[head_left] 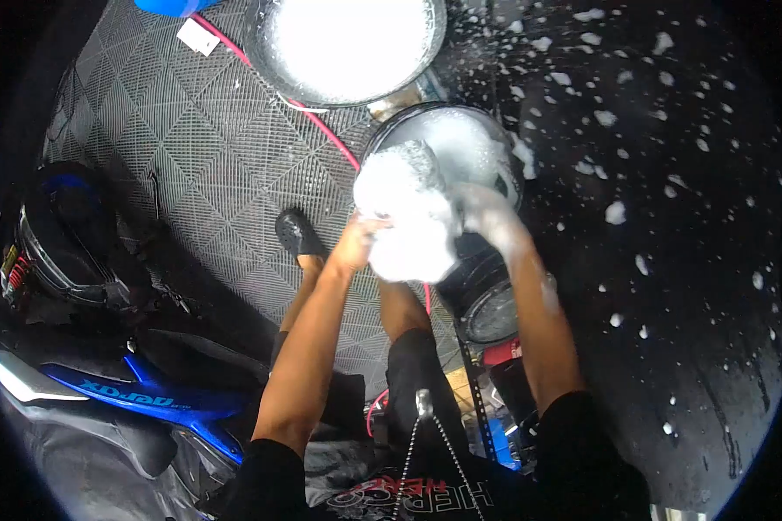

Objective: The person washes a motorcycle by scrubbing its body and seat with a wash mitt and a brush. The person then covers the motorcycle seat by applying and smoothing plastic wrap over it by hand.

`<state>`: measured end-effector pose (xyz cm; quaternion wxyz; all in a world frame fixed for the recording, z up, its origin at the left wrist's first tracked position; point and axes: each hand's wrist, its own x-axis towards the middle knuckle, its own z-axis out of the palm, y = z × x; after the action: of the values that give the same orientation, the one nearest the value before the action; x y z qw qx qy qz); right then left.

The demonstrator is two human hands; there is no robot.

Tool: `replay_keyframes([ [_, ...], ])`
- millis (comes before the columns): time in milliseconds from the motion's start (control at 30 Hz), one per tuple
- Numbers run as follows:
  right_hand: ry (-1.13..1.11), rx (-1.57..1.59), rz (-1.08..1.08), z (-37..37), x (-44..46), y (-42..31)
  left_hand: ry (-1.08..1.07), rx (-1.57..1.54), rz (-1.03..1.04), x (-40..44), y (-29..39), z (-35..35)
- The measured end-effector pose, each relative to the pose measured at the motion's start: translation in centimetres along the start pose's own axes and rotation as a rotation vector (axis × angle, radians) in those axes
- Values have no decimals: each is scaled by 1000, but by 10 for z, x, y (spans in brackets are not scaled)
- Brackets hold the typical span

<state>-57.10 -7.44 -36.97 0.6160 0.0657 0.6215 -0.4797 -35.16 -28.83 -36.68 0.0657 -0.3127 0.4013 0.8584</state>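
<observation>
A bulky object thickly covered in white foam (408, 208) is held up in front of me, over the near side of a black basin (375, 139). Foam hides its shape, so its kind cannot be made out. On its left side my left hand (356, 243) is closed around the edge, thumb against the foam. My right hand (491, 217), coated in suds and blurred by motion, is at the object's right side. Its fingers are too smeared to read. Foamy water (460, 143) lies in the basin behind the object.
A larger basin (261, 65) full of suds stands farther back. On the right is a dark surface (634, 286) spotted with foam. A red hose (326, 130) crosses the grey tiled floor (208, 174). Blue motorbike bodywork (139, 395) is at lower left, near a black seat-like part (74, 234).
</observation>
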Motion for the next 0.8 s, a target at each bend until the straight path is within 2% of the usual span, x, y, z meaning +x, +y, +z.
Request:
replay_keyframes([
  [33,124,16,-131,13,-14,-5,56,-478,-123,-1,-4,-1],
  [67,246,33,-258,29,-31,-16,68,-605,-184,2,2,4],
  [100,260,-166,-304,40,-50,-33,85,-733,-249,7,7,7],
  [133,295,-63,-322,40,-54,-24,99,-860,-315,10,22,16],
  [167,328,39,-344,41,-58,-16,213,-928,-529,12,34,32],
  [200,449,-82,-500,63,-73,-24,255,-953,-575,14,39,45],
  [267,523,56,-473,75,-81,-2,258,-987,-457,17,17,65],
  [300,475,-74,-418,96,-96,-21,275,-998,-344,15,-5,75],
  [333,357,355,-520,110,-85,-7,305,-1017,-245,12,-28,85],
  [367,592,215,-484,120,-87,-17,338,-1035,-162,13,-46,98],
  [433,577,260,-519,94,-62,20,379,-1090,-36,20,-65,127],
  [467,609,-16,-631,98,-66,-9,396,-1121,6,25,-70,140],
  [500,602,-182,-738,89,-59,-1,405,-1136,44,32,-73,150],
  [633,388,259,-380,39,-30,43,413,-1190,141,51,-77,173],
  [700,328,337,-263,29,-25,40,402,-1206,178,55,-66,180],
  [800,358,237,-248,35,-32,9,372,-1233,206,67,-76,191],
])
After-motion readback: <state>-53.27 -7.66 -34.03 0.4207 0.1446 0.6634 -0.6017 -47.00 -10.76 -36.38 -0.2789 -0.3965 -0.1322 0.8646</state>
